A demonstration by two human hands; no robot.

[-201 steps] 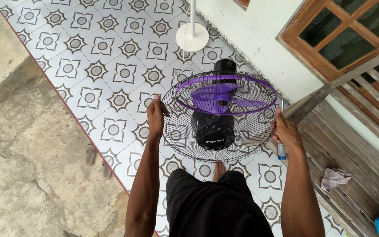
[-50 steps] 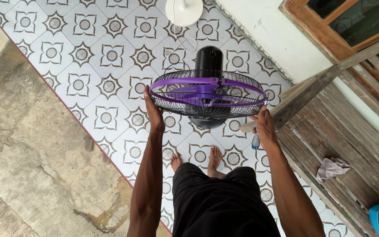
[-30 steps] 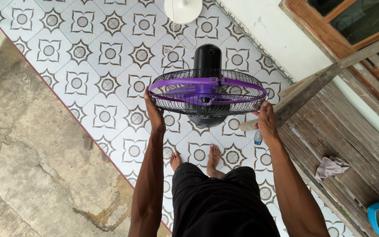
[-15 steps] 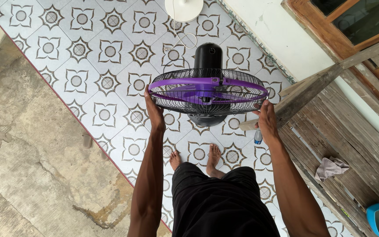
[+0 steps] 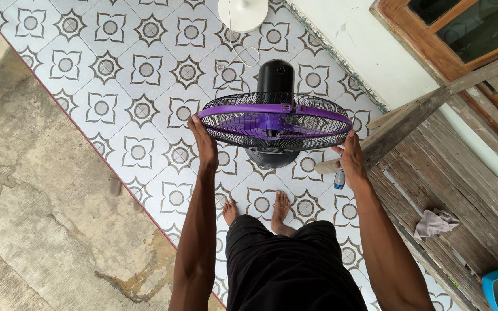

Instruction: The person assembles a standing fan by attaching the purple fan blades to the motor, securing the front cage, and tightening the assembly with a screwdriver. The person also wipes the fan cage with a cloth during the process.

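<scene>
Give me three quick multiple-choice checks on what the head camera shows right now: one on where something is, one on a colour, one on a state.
1. Where does the grey rag lie?
A. on the wooden bench
B. on the tiled floor
C. over the fan

2. What colour is the ring around the fan guard?
A. red
B. purple
C. white

3. How is the fan held?
A. by one hand
B. by no hand
C. by both hands at opposite sides of the guard

Answers:
1 A, the rag rests on the bench slats at the right.
2 B, the rim band is purple.
3 C, the left hand and the right hand each grip a side of the guard.
</scene>
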